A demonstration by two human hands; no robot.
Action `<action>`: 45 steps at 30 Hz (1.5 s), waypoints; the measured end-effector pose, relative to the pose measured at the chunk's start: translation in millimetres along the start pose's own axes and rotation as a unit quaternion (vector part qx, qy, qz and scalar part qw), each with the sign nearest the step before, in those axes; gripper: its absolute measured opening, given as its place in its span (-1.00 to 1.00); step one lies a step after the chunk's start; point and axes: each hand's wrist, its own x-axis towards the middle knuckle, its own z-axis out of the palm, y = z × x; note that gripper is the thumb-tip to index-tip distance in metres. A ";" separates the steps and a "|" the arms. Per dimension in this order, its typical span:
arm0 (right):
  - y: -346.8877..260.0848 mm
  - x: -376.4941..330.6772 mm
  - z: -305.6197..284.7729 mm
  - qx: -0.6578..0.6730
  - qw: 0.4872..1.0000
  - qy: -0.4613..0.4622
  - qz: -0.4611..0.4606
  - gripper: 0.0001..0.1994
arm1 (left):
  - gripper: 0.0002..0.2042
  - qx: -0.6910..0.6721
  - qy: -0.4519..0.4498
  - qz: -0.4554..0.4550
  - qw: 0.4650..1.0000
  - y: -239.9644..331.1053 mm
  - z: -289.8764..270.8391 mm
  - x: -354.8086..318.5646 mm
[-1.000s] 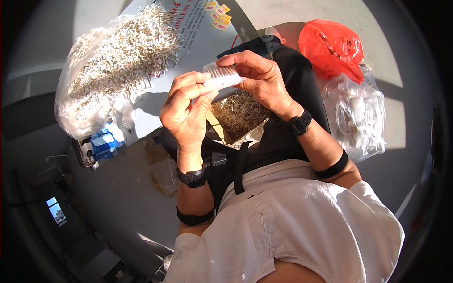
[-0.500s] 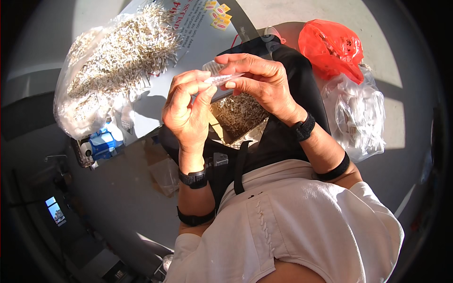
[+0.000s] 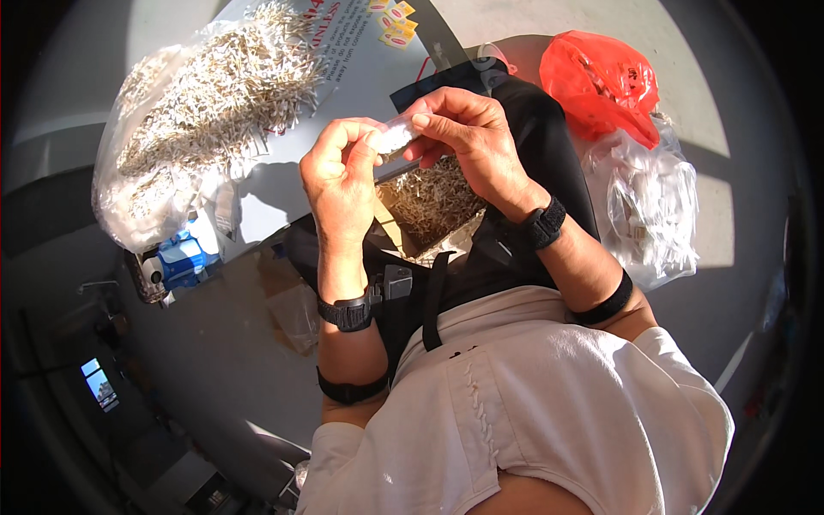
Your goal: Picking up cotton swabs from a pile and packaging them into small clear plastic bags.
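Packet (image 3: 397, 136), raised near the far side of the box (image 3: 391, 228), looks light, soft and slippery; left hand (image 3: 338, 176) and right hand (image 3: 475, 142), fingers nearly closed, pinch its ends, the sensible grip.

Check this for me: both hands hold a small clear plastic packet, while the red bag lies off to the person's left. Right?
Not quite: the red bag lies off to the person's right, as the head view shows. The left hand and right hand do hold the packet.
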 end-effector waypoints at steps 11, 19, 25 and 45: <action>49.3 27.0 -38.8 -0.073 0.997 0.003 0.036 -0.89 | -0.94 -0.151 0.001 -0.098 0.984 -86.4 11.5 9.4; 66.7 36.1 -51.9 -0.117 0.990 0.042 0.062 -0.90 | -0.97 -0.214 0.004 -0.116 0.970 -124.5 19.1 3.8; 61.6 40.1 -51.5 -0.172 0.983 0.022 0.064 -0.91 | -0.96 -0.133 -0.032 -0.080 0.987 -126.5 15.2 8.3; 55.1 45.4 -51.2 -0.231 0.973 0.007 -0.012 -0.93 | -0.93 0.022 -0.079 -0.026 0.996 -108.5 10.9 15.9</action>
